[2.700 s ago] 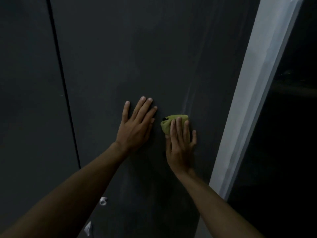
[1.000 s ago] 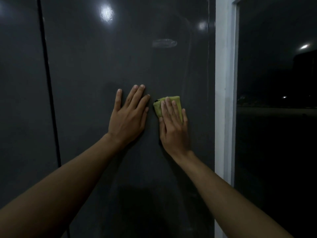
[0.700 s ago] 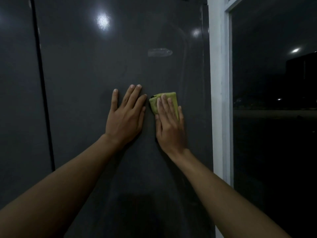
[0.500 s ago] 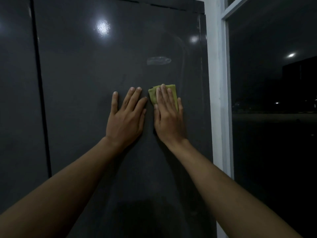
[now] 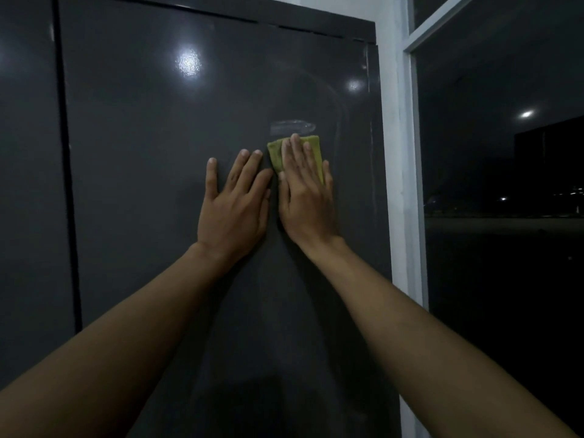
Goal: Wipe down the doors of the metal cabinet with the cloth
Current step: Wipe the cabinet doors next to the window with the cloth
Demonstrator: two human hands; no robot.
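Observation:
The dark grey metal cabinet fills the view, with its right door [image 5: 158,184] in front of me and the left door [image 5: 28,184] beyond a vertical gap. My right hand [image 5: 305,197] lies flat on the right door and presses a folded yellow-green cloth [image 5: 276,154] against it; only the cloth's top and left edge show past the fingers. Just above the cloth sits a pale smeared patch [image 5: 292,127]. My left hand [image 5: 234,203] rests flat on the door with fingers spread, beside the right hand and holding nothing.
A white window frame [image 5: 401,184] runs down the cabinet's right edge. Beyond it is a dark window pane [image 5: 505,216] with small lights. The cabinet's top edge [image 5: 221,17] shows near the top of the view.
My right hand has slid the cloth upward on the door until it sits just under the pale patch. The view has tilted up, showing the cabinet's top edge. The left hand stays flat.

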